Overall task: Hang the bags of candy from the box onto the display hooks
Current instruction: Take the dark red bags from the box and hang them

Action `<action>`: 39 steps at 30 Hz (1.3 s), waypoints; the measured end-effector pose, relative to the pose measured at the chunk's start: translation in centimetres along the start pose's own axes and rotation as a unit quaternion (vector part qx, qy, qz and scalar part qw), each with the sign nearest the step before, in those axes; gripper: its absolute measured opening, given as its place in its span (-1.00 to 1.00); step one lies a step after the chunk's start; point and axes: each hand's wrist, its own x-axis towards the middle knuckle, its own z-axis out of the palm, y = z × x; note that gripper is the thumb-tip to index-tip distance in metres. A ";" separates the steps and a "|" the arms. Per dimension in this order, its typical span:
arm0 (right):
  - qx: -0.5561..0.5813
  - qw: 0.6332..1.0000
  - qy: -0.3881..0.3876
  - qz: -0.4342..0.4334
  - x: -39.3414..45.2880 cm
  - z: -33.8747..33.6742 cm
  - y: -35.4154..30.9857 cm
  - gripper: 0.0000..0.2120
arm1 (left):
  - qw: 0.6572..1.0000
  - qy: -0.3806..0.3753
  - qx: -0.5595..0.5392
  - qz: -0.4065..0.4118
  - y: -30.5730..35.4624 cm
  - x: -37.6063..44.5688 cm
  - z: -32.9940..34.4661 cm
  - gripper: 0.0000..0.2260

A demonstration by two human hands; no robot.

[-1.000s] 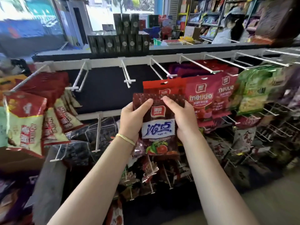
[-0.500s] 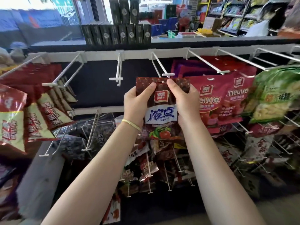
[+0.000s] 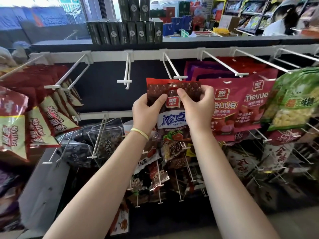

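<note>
A dark brown candy bag with a red logo and a blue-and-white label is held upright in front of the rack. My left hand grips its left side, thumb on the front. My right hand grips its right side, thumb near the hang slot. The bag's top edge sits just below the front tip of a white display hook in the top row. The box is not in view.
Two empty white hooks hang to the left. Red jelly bags and green bags hang at right, red-and-yellow bags at left. Lower hooks carry dark snack bags. Dark boxes stand on the shelf top.
Both hands have raised the bag and brought it closer to the top-row hook. My right thumb has shifted toward the hang slot.
</note>
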 end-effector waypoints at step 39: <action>-0.194 0.806 -0.413 0.378 -48.6 48.8 5.3 -0.80 | 0.827 -0.126 0.509 -0.204 -22.0 -7.0 -70.0 -0.75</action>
